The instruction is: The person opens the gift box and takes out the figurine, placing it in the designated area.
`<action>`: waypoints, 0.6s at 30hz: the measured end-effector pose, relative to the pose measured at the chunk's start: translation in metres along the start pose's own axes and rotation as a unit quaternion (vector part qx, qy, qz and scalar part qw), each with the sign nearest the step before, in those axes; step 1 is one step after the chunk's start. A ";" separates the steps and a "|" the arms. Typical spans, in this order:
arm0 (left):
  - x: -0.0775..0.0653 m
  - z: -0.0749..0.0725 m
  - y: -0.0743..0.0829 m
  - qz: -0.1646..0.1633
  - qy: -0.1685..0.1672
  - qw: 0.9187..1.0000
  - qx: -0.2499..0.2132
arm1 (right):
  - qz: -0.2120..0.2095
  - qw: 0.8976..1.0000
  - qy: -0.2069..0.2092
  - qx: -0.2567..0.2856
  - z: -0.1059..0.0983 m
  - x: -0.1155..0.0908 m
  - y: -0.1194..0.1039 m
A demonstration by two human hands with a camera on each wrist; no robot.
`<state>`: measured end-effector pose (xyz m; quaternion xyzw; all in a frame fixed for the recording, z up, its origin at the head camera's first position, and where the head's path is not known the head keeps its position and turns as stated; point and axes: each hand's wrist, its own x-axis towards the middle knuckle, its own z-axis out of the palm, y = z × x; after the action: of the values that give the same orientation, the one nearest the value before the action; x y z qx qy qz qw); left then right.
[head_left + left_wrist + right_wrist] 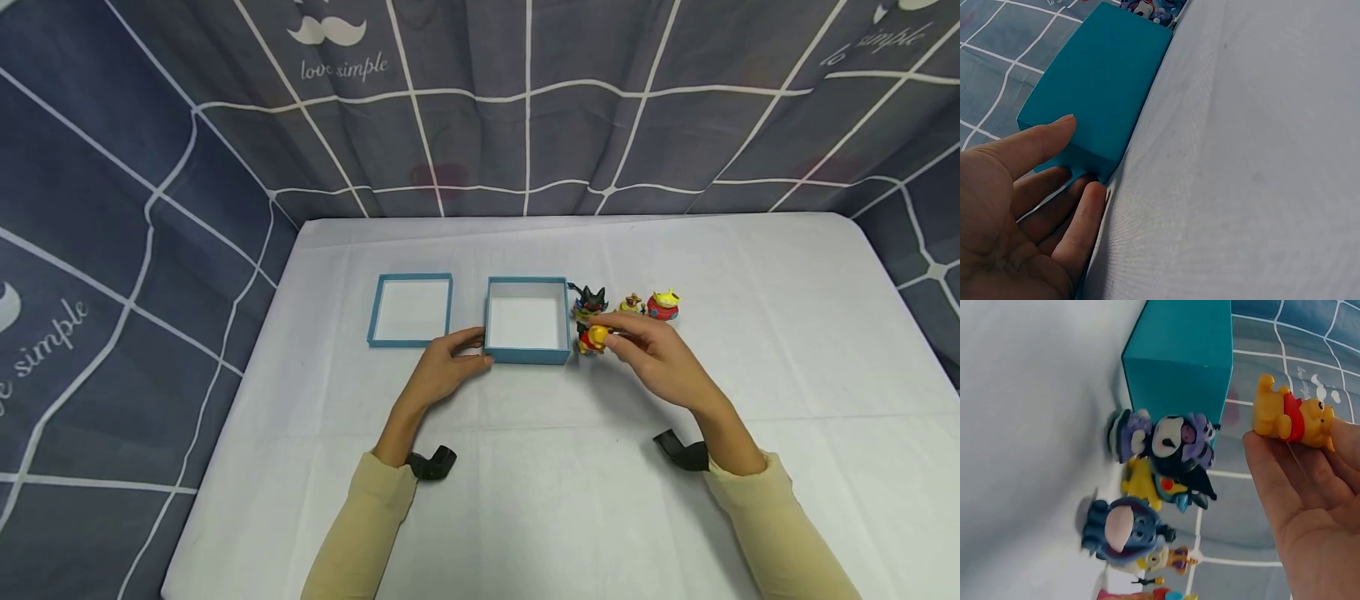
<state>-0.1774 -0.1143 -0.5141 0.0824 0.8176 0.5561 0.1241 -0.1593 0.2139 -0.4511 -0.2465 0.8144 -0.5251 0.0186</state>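
My right hand [652,354] pinches a yellow bear figurine [1294,419] in a red shirt, between thumb and fingers. It is held up just right of a blue box [527,357] with an open top and a white inside. My left hand [447,365] rests at the box's left side, thumb on the front wall near the corner and fingers loosely extended. Beside the box in the right wrist view stand a purple-and-black hooded figurine [1169,434], a yellow figurine [1141,481] partly hidden behind it, and a blue donkey figurine [1125,528].
A shallow blue-rimmed lid [410,343], white inside, lies left of the box. Further right are a small crowned figurine [631,302] and a red figurine [663,305] with a yellow-green head. White cloth [525,483] covers the table; grey checked curtains [480,142] hang behind.
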 end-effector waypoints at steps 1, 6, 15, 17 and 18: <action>0.000 0.000 0.000 0.000 0.000 1.000 0.001 | 0.002 1.000 0.000 0.001 -0.001 -0.002 0.000; -0.001 0.000 0.000 -0.001 0.001 1.000 0.004 | 0.009 1.000 0.008 -0.006 -0.007 -0.011 0.005; -0.001 0.001 0.000 0.003 0.000 1.000 0.000 | 0.007 0.999 0.016 -0.041 -0.026 -0.035 0.014; -0.001 0.001 0.000 0.003 0.002 1.000 0.001 | 0.013 0.999 0.016 -0.049 -0.030 -0.041 0.017; -0.001 0.001 0.000 0.003 0.003 1.000 0.003 | 0.015 0.998 0.016 -0.053 -0.032 -0.043 0.018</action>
<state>-0.1766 -0.1140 -0.5144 0.0837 0.8192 0.5545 0.1201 -0.1378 0.2652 -0.4620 -0.2261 0.8449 -0.4849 0.0004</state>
